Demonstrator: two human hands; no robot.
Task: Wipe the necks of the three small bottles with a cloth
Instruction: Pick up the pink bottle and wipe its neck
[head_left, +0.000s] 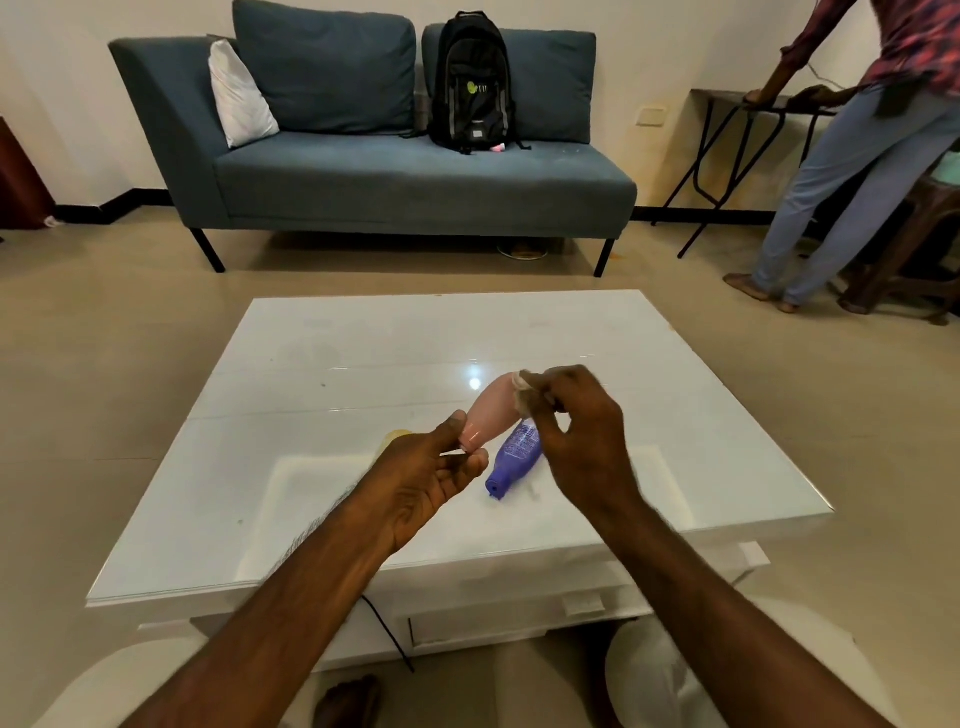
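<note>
My left hand (426, 478) holds a pink bottle (491, 413) by its lower end, tilted up to the right above the white table (311, 395). My right hand (582, 436) pinches a small pale cloth (524, 389) against the bottle's upper end. A purple bottle (511, 457) lies on its side on the table between my hands, its cap toward me. A yellowish bottle (397, 436) shows only partly behind my left hand.
A blue sofa (415, 187) with a black backpack (472, 83) and a white pillow (239, 96) stands beyond the table. A person (857, 156) stands at the right by a folding side table (727, 104). My knees sit below the table's near edge.
</note>
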